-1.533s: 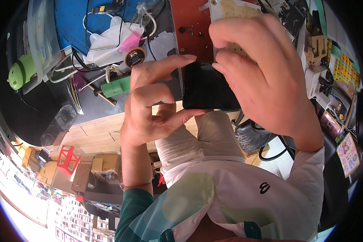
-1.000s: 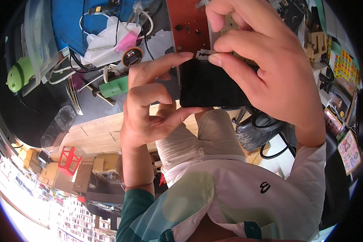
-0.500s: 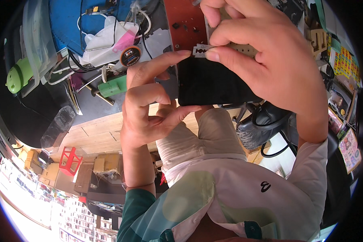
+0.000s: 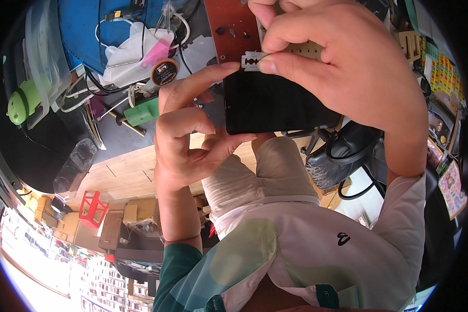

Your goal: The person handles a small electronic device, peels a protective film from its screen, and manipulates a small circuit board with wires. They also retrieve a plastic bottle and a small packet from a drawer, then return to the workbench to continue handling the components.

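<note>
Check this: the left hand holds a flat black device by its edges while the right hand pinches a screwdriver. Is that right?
No: the head view shows the right hand pinching a razor blade, not a screwdriver. The left hand does hold the flat black device by its edges.

The right hand (image 4: 334, 58) hides one end of the notched razor blade (image 4: 251, 56).

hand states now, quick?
Left hand: holding the black phone-like device by its edges, thumb and finger.
Right hand: closed, pinching a razor blade at the device's upper edge.
</note>
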{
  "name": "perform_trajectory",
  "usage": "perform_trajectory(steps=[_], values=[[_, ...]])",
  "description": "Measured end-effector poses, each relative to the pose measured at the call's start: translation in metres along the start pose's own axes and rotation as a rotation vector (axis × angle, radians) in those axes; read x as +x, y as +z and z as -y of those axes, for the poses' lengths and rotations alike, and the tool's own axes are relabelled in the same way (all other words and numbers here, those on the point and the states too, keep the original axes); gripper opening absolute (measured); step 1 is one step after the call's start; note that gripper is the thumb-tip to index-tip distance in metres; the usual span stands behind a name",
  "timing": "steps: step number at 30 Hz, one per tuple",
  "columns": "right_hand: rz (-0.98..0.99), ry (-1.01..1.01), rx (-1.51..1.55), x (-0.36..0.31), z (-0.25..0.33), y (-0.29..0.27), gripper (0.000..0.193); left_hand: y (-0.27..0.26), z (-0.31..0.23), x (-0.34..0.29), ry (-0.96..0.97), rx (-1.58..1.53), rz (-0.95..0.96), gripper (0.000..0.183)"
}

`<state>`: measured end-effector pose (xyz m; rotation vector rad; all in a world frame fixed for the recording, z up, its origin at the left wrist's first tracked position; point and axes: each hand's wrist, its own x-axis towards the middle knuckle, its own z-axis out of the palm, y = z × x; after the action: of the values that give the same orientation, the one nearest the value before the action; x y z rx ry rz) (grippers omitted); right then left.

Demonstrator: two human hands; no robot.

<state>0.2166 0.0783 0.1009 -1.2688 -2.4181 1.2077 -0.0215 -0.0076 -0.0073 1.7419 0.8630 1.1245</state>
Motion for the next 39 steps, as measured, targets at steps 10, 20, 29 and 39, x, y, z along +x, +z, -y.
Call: perform_trajectory(steps=[10, 20, 29, 39], values=[[-0.108, -0.204, -0.180, -0.002, 0.009, 0.000, 0.021, 0.002, 0.001, -0.002, -0.004, -0.048, -0.015, 0.073], [-0.105, -0.186, -0.072, -0.010, -0.004, 0.005, 0.020, 0.000, -0.004, -0.002, -0.011, -0.083, 0.005, 0.070], [-0.112, 0.069, 0.267, -0.023, 0.026, -0.013, 0.021, -0.005, -0.025, 0.006, 0.016, -0.175, 0.021, 0.071], [-0.492, -0.204, -0.078, -0.033, 0.047, -0.023, 0.020, -0.029, -0.056, 0.054, 0.217, -0.134, 0.015, 0.055]])
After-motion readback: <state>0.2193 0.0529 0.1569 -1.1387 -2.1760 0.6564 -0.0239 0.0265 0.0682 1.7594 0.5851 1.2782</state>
